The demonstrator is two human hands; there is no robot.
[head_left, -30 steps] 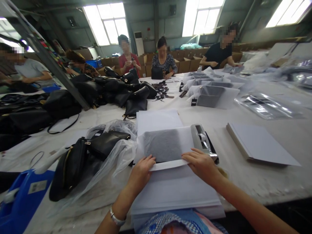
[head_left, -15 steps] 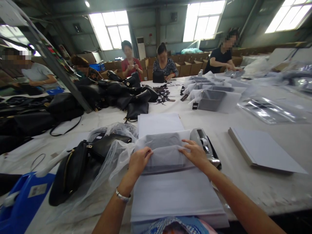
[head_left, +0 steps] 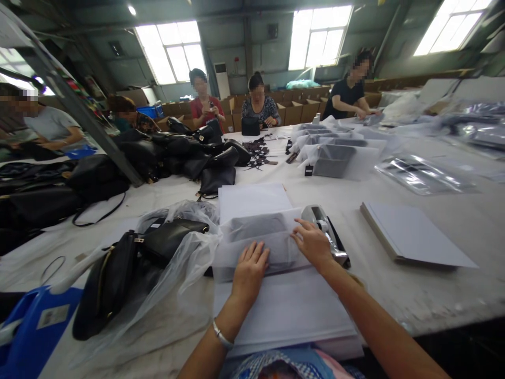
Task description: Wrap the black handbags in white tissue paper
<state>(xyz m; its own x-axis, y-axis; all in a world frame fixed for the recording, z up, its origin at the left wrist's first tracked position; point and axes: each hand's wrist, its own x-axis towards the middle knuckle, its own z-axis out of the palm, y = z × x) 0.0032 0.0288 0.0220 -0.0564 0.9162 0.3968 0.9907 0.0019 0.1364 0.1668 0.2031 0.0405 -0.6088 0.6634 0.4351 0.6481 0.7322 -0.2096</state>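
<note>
A dark flat item, wrapped in translucent white tissue paper [head_left: 224, 258], lies on a stack of white sheets [head_left: 292, 310] in front of me. My left hand [head_left: 250, 268] rests flat on the wrapping, fingers stretched out. At the wrapping's right edge, my right hand [head_left: 311, 239] pinches the paper between thumb and fingers. The item's kind cannot be made out through the paper. Just right of that hand stands a tape dispenser [head_left: 329, 231]. On the left, black handbags [head_left: 106, 284] lie partly under a clear plastic bag [head_left: 185, 263].
A pile of black bags [head_left: 173, 152] covers the back left. Paper-wrapped bags [head_left: 335, 160] stand at the back right, near clear plastic sleeves [head_left: 426, 173]. A stack of white boards [head_left: 414, 231] sits to the right, a blue container [head_left: 43, 326] front left. Several people work across the table.
My left hand has let go of the paper's left edge and moved right, flattening onto the wrapping. The right hand stays at the right edge. The view has shifted slightly.
</note>
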